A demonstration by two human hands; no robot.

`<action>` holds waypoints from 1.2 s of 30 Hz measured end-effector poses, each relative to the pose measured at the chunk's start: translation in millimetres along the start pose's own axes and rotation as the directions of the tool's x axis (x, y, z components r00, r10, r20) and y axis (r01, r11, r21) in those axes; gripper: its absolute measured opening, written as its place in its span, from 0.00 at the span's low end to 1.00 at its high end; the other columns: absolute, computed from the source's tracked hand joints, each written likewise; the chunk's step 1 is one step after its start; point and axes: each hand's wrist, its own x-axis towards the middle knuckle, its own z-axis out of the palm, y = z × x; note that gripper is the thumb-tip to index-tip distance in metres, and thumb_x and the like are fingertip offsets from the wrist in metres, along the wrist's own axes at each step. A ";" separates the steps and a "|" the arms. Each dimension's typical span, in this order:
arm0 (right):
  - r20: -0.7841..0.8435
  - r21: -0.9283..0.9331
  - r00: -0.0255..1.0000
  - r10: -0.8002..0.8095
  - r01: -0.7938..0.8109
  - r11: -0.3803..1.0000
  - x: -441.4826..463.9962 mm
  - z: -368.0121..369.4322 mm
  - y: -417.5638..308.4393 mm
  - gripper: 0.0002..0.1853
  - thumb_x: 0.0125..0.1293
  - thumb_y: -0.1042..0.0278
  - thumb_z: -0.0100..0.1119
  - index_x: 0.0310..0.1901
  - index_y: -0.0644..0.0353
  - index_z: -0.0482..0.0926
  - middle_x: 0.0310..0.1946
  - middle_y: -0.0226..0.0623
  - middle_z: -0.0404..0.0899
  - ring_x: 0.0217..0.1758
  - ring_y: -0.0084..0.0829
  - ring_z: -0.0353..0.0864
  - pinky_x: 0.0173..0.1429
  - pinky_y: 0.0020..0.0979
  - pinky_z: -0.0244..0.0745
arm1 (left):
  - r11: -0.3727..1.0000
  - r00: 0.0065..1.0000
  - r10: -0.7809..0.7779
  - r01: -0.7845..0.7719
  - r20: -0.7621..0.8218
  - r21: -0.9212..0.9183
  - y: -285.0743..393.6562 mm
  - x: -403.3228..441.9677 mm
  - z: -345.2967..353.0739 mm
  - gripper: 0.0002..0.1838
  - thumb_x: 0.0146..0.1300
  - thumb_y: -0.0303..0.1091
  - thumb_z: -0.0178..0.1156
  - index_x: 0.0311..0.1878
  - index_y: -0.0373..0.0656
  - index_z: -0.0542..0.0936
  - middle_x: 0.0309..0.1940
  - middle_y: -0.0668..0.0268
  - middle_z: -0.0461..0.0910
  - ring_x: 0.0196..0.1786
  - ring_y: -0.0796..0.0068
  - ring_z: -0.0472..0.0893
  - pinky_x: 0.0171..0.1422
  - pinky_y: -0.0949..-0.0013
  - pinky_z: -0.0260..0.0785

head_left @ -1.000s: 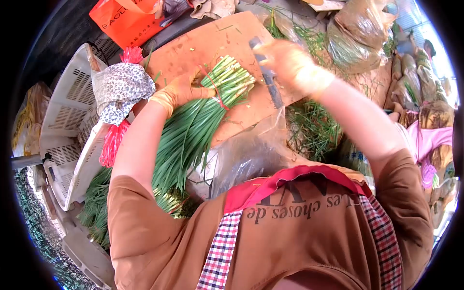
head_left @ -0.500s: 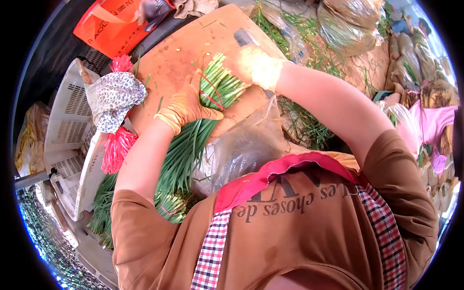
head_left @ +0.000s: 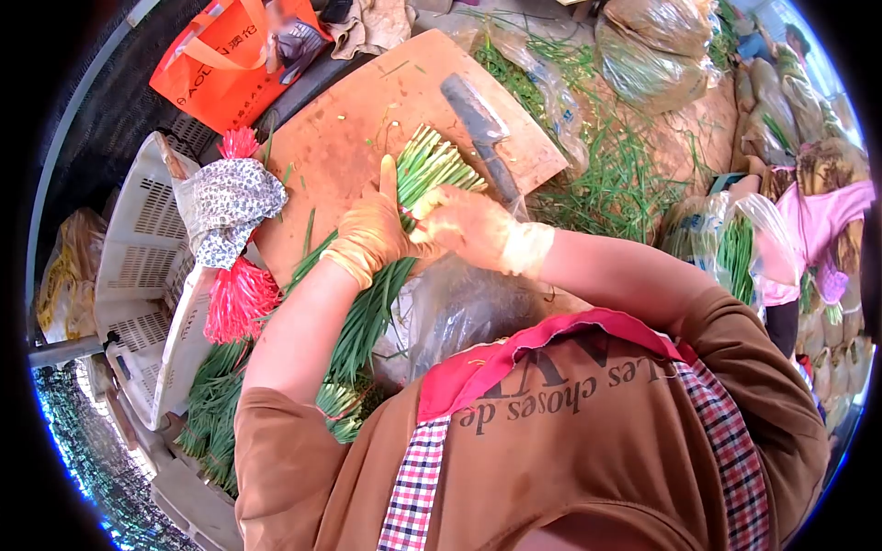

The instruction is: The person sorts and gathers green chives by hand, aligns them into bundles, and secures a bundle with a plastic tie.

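Note:
A bunch of green chives [head_left: 430,167] lies slantwise over the wooden board, its pale cut ends pointing away from me and its long leaves hanging towards my body. My left hand [head_left: 375,228], in a yellowish glove, is wrapped round the bunch with the thumb side up. From the right, my gloved right hand [head_left: 467,228] closes on the same bunch beside the left one. A bit of red tie shows between the hands; the rest of it is hidden. A cleaver [head_left: 476,112] rests on the board just right of the cut ends, touched by neither hand.
The orange-brown board [head_left: 331,129] carries small green scraps. At left stand a white plastic crate [head_left: 138,230] and a bundle of red ties [head_left: 241,298] wrapped in patterned cloth. More chives [head_left: 216,404] lie below. An orange bag [head_left: 230,73] and plastic-wrapped bundles [head_left: 657,55] are behind.
My right hand has come from beside the cleaver, beyond the cut ends, down and left onto the bunch. The cleaver now shows whole. The view has shifted slightly.

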 end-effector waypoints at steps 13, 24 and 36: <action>0.047 0.233 0.999 0.000 -0.011 0.972 34.2 -21.7 -72.7 0.11 0.63 0.63 0.51 0.30 0.62 0.75 0.24 0.39 0.74 0.29 0.32 0.77 0.35 0.34 0.71 | 0.921 0.846 -0.082 0.266 -0.527 0.284 -5.7 15.0 30.7 0.52 0.46 0.52 0.62 0.73 0.44 0.49 0.45 0.53 0.74 0.43 0.55 0.76 0.46 0.50 0.67; 0.140 0.425 0.891 0.431 -0.447 0.787 -11.7 -17.6 10.8 0.08 0.65 0.69 0.51 0.31 0.61 0.77 0.26 0.31 0.76 0.28 0.27 0.76 0.36 0.30 0.73 | 0.967 0.901 -0.095 0.185 -0.424 0.177 30.0 26.5 28.0 0.72 0.29 0.57 0.76 0.71 0.33 0.42 0.68 0.46 0.55 0.65 0.47 0.64 0.68 0.45 0.56; 0.445 -0.056 0.894 0.057 -0.036 0.998 24.4 -81.0 -20.0 0.15 0.60 0.71 0.58 0.49 0.60 0.78 0.41 0.39 0.81 0.46 0.29 0.80 0.52 0.29 0.74 | 0.917 0.852 -0.125 0.294 -0.509 0.267 33.2 35.1 65.9 0.59 0.43 0.48 0.70 0.71 0.36 0.45 0.60 0.47 0.64 0.63 0.54 0.66 0.66 0.51 0.58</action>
